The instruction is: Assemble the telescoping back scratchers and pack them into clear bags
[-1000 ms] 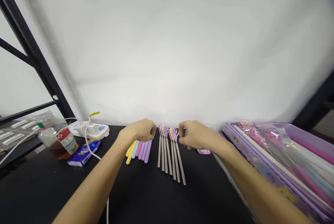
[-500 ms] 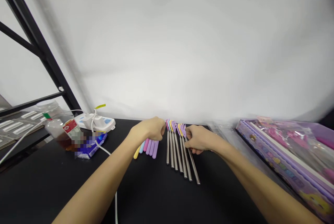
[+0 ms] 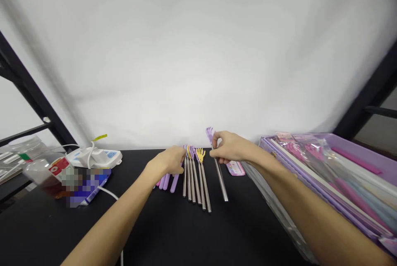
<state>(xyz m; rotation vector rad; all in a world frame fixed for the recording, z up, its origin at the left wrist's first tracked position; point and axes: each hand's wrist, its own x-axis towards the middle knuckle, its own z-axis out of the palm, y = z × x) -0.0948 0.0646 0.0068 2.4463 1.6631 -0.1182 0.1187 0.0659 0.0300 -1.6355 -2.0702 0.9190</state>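
My right hand (image 3: 228,147) is closed in a pinch around the metal rod of a back scratcher (image 3: 221,177) whose purple claw head points up toward the wall. Left of it, several more back-scratcher rods (image 3: 198,183) lie side by side on the black table, their claw heads purple, yellow and blue. My left hand (image 3: 170,160) has its fingers curled over the upper end of a purple handle (image 3: 174,184), which lies slightly apart from the other handles (image 3: 165,182). The hand covers the tops of these handles.
A purple box (image 3: 269,146) of bagged back scratchers stands at right, beside clear plastic bags (image 3: 266,191). A pink card (image 3: 236,168) lies behind my right hand. At left are a power strip (image 3: 108,157), a blue packet (image 3: 89,187), a bottle (image 3: 40,173) and a white cable (image 3: 108,193).
My right hand has drawn one purple-headed back scratcher away from the row and lifted its head end. The purple handle under my left hand has separated from its neighbours. The view has shifted right.
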